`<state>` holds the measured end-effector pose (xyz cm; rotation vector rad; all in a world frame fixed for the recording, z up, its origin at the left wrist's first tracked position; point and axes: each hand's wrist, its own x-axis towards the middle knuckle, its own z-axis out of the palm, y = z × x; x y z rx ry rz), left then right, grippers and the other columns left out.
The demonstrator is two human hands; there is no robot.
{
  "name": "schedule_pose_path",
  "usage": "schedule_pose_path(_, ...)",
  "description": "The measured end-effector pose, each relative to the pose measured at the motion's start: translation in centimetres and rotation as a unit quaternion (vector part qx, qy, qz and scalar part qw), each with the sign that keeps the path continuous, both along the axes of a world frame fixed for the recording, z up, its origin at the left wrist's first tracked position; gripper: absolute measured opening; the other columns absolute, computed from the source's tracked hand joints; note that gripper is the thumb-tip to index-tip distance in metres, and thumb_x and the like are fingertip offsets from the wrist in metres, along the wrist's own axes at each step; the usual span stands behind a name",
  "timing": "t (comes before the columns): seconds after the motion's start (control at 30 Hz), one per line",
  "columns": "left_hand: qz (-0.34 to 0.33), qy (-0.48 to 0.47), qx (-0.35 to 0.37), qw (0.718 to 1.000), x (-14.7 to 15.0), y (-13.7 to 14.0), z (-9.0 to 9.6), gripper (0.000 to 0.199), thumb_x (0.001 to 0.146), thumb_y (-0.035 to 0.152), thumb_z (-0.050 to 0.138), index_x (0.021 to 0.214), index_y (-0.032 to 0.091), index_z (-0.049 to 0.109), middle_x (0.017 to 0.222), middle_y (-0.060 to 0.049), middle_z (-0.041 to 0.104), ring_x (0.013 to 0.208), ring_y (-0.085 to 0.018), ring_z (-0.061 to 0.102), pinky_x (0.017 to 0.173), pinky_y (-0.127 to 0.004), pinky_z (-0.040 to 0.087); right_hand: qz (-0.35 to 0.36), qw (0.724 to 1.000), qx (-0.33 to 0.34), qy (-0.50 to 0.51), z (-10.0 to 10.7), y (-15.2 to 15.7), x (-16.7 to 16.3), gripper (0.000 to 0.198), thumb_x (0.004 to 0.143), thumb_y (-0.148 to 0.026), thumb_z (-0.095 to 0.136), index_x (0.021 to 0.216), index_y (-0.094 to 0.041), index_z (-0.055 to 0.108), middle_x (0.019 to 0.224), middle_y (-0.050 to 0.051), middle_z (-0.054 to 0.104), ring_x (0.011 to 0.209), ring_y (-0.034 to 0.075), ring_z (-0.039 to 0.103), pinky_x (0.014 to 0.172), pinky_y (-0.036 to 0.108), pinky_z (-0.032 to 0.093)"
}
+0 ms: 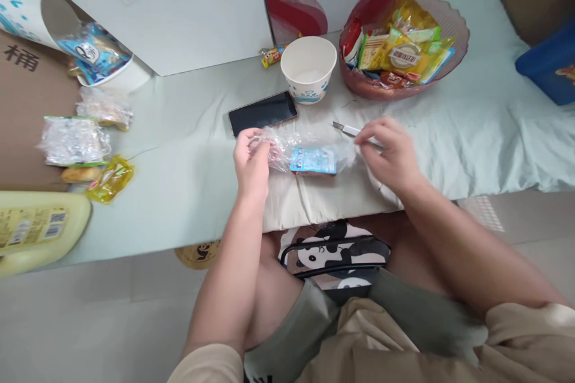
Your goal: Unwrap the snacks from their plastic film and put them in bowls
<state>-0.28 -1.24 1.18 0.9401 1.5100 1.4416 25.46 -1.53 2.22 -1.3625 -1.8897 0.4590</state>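
Left hand [252, 160] and right hand [389, 152] each pinch an end of the crinkled, clear plastic bag with a blue label [313, 160], its long axis running sideways between them, over the pale-green cloth-covered bench [175, 182].

Two hands [252, 161] [389, 152] are being counted, plus one held clear wrapper [314, 159], one phone [263, 114], one cutter [345, 128], one upright paper cup [309, 93], one pink bowl [387, 91], one yellow jug [40, 230], one red-printed carton [305, 17].
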Motion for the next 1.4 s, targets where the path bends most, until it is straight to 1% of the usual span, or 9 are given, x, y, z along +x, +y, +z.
schedule_pose_path(0.13,-0.014,0.065,0.003,0.998,-1.5,0.2,-0.1,0.048,0.068,0.012,0.062,0.113,0.028,0.062,0.101,-0.001,0.068,0.066,-0.012,0.063,0.060,-0.026,0.049,-0.113,0.992,-0.013,0.051,0.1,0.7,2.0,0.017,0.085,-0.018,0.048,0.082,-0.026,0.062,0.090,0.007,0.067,0.091,0.026,0.065,0.089,0.045,0.052)
schedule_pose_path(0.37,-0.133,0.358,0.024,0.924,-1.9,-1.5,0.6,0.022,0.078,0.027,0.073,0.099,0.022,0.078,0.086,-0.001,0.062,0.071,-0.014,0.057,0.073,-0.030,0.051,0.052,0.993,-0.080,-0.064,0.3,-1.2,0.9,0.033,0.088,-0.037,0.061,0.116,-0.024,0.071,0.074,0.002,0.062,0.077,0.023,0.063,0.086,0.043,0.045)
schedule_pose_path(0.7,-0.113,0.407,0.229,0.877,-2.9,-4.5,2.5,0.010,0.080,0.026,0.071,0.074,0.022,0.077,0.111,-0.007,0.071,0.105,-0.021,0.070,0.098,-0.039,0.056,0.023,0.990,0.124,-0.069,0.9,-2.7,0.1,0.009,0.089,-0.025,0.056,0.092,-0.023,0.065,0.126,0.013,0.066,0.116,0.032,0.062,0.100,0.050,0.046)
schedule_pose_path(0.8,-0.254,0.366,0.155,0.882,-2.7,-6.1,3.6,0.012,0.080,0.026,0.070,0.071,0.020,0.076,0.085,-0.005,0.076,0.070,-0.015,0.069,0.066,-0.028,0.057,0.117,0.987,0.098,-0.051,1.4,-3.2,-0.2,0.023,0.091,-0.029,0.053,0.109,-0.022,0.064,0.127,0.013,0.069,0.117,0.030,0.065,0.097,0.045,0.049)
schedule_pose_path(0.93,-0.399,0.216,-0.069,0.888,-2.8,-7.0,3.6,0.033,0.088,0.045,0.061,0.091,0.017,0.079,0.091,-0.011,0.080,0.068,-0.019,0.074,0.057,-0.027,0.055,0.204,0.962,-0.068,-0.167,1.3,-4.0,-1.0,0.038,0.100,-0.037,0.040,0.120,-0.021,0.069,0.077,0.006,0.072,0.068,0.023,0.065,0.066,0.034,0.044)
schedule_pose_path(1.1,-0.200,0.251,-0.034,0.946,-3.2,-6.4,2.9,0.035,0.088,0.046,0.063,0.106,0.017,0.073,0.078,-0.005,0.072,0.060,-0.015,0.065,0.059,-0.029,0.054,0.068,0.983,-0.040,-0.167,1.2,-3.9,-1.9,0.034,0.101,-0.037,0.043,0.106,-0.020,0.072,0.078,0.007,0.069,0.069,0.022,0.061,0.064,0.034,0.040)
schedule_pose_path(1.2,-0.093,0.401,0.058,0.910,-3.2,-5.6,2.3,0.039,0.077,0.039,0.075,0.111,0.019,0.073,0.097,-0.007,0.067,0.091,-0.022,0.068,0.089,-0.040,0.058,0.060,0.988,0.079,-0.115,1.3,-3.5,-2.5,0.029,0.098,-0.033,0.048,0.111,-0.020,0.070,0.115,0.014,0.071,0.106,0.029,0.065,0.088,0.042,0.048)
schedule_pose_path(1.3,-0.117,0.474,0.053,0.871,-2.8,-4.5,1.7,0.051,0.069,0.035,0.084,0.116,0.020,0.072,0.140,-0.015,0.055,0.137,-0.035,0.053,0.118,-0.050,0.043,0.136,0.979,0.052,-0.142,1.5,-3.2,-3.0,0.034,0.099,-0.035,0.046,0.122,-0.019,0.067,0.115,0.013,0.074,0.111,0.031,0.065,0.101,0.046,0.045)
schedule_pose_path(1.4,-0.187,0.456,0.013,0.870,-2.1,-3.4,1.3,0.026,0.079,0.028,0.074,0.104,0.021,0.073,0.138,-0.013,0.061,0.130,-0.031,0.059,0.112,-0.045,0.047,0.148,0.959,-0.090,-0.223,1.6,-3.4,-3.3,0.043,0.104,-0.038,0.036,0.127,-0.020,0.067,0.079,0.007,0.072,0.076,0.026,0.066,0.078,0.039,0.046)
